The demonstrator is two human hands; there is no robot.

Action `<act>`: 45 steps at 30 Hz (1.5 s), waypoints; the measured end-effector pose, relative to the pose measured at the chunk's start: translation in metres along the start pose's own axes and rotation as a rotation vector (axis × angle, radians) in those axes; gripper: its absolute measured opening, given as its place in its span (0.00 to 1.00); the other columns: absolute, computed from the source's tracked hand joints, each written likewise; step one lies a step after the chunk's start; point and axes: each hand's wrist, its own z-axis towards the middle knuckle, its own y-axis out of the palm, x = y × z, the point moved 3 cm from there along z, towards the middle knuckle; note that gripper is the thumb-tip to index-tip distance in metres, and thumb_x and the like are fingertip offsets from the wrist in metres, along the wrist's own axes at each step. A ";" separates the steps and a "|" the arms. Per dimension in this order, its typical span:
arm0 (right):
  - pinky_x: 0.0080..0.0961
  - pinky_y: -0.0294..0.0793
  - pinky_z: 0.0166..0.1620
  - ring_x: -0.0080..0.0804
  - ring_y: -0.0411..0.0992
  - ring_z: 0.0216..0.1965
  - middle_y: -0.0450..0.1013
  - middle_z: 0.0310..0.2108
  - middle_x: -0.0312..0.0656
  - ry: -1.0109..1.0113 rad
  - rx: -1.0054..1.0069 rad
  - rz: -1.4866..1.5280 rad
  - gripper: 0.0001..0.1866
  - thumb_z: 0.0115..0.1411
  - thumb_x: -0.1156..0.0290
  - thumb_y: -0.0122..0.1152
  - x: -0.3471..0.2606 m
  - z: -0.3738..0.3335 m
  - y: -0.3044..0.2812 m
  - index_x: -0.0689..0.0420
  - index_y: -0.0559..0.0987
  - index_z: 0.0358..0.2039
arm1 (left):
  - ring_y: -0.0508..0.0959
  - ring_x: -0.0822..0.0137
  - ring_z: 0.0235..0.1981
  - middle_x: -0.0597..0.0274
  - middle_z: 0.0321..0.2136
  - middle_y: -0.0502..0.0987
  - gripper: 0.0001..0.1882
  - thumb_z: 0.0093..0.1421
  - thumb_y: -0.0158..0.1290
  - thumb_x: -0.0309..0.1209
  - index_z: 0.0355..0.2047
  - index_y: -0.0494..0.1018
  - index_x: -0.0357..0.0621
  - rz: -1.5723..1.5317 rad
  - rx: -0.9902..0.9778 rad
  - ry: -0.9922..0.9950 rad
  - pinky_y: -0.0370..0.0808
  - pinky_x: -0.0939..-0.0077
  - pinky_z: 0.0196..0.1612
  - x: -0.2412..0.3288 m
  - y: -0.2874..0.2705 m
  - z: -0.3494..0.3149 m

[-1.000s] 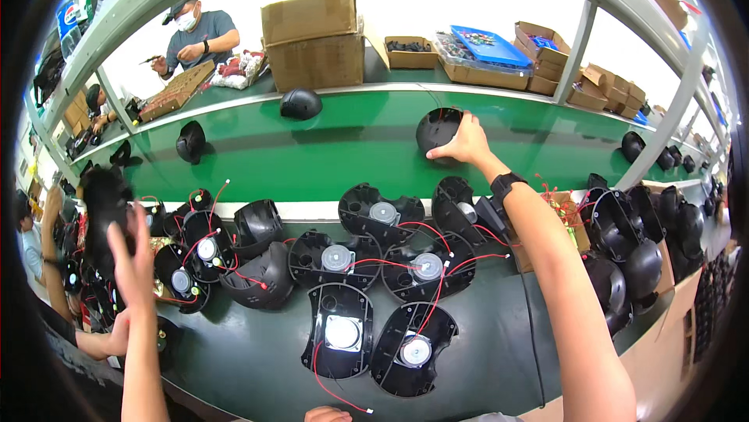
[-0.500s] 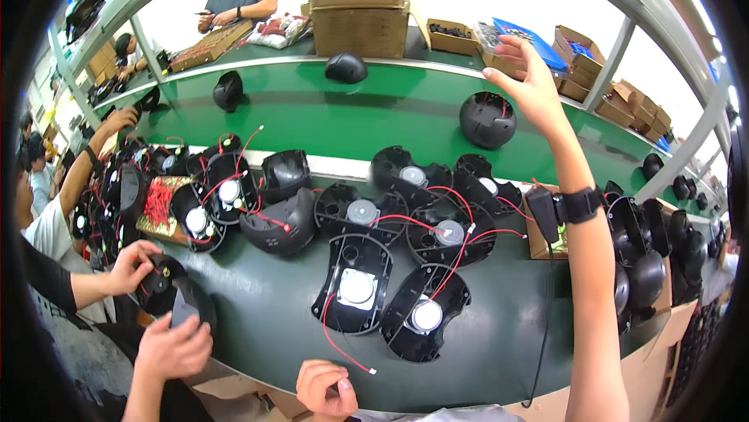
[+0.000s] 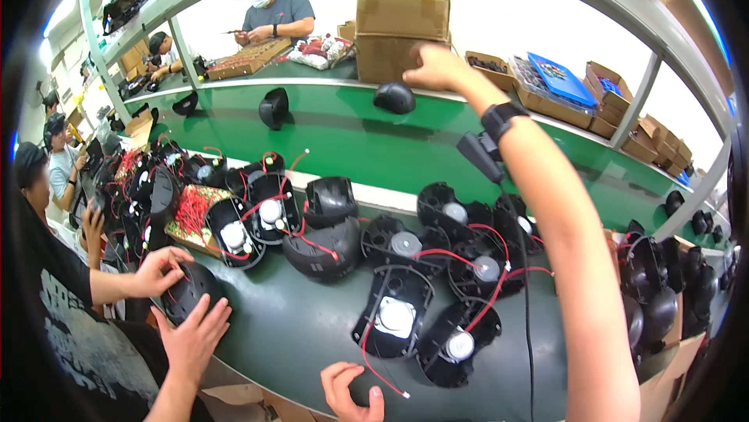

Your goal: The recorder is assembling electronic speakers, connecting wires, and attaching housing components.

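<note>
The left hand (image 3: pixel 351 395) is loosely curled and empty at the bench (image 3: pixel 289 336) edge. Just beyond lie 2 shells (image 3: pixel 402 285) with speakers (image 3: pixel 395 317). The right hand (image 3: pixel 435 68), blurred and partly curled, is beside a dome (image 3: pixel 394 99) on the belt (image 3: pixel 335 137); I cannot tell whether they touch. Behind stands a carton (image 3: pixel 402 20).

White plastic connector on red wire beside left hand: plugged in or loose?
Loose: the white plastic connector lies on the dark green tabletop, mated to nothing.
</note>
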 end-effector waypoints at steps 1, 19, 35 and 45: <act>0.36 0.71 0.52 0.47 0.71 0.51 0.72 0.49 0.54 0.038 0.006 -0.055 0.33 0.48 0.57 0.66 -0.002 0.013 0.018 0.63 0.70 0.51 | 0.70 0.50 0.39 0.42 0.41 0.66 0.18 0.53 0.53 0.29 0.43 0.68 0.32 0.003 -0.019 -0.066 0.69 0.62 0.43 -0.005 -0.003 -0.005; 0.44 0.60 0.61 0.48 0.52 0.65 0.55 0.64 0.48 0.275 0.092 0.051 0.54 0.41 0.42 0.70 0.087 0.099 0.229 0.59 0.57 0.62 | 0.66 0.45 0.57 0.38 0.57 0.65 0.38 0.50 0.57 0.37 0.60 0.60 0.36 -0.129 -0.176 -0.432 0.61 0.57 0.59 -0.043 0.014 -0.004; 0.40 0.72 0.51 0.53 0.70 0.49 0.70 0.44 0.55 0.369 0.315 0.140 0.49 0.31 0.49 0.79 0.123 0.094 0.247 0.66 0.67 0.48 | 0.68 0.44 0.56 0.37 0.55 0.67 0.35 0.50 0.57 0.32 0.58 0.62 0.35 -0.187 -0.102 -0.339 0.60 0.57 0.60 -0.026 0.012 0.001; 0.37 0.73 0.51 0.54 0.71 0.49 0.71 0.47 0.62 0.180 -0.054 -0.042 0.52 0.26 0.55 0.74 0.079 0.051 0.139 0.67 0.64 0.53 | 0.67 0.44 0.56 0.39 0.56 0.65 0.32 0.51 0.55 0.30 0.57 0.63 0.35 -0.261 -0.153 -0.392 0.63 0.60 0.57 -0.018 0.004 0.009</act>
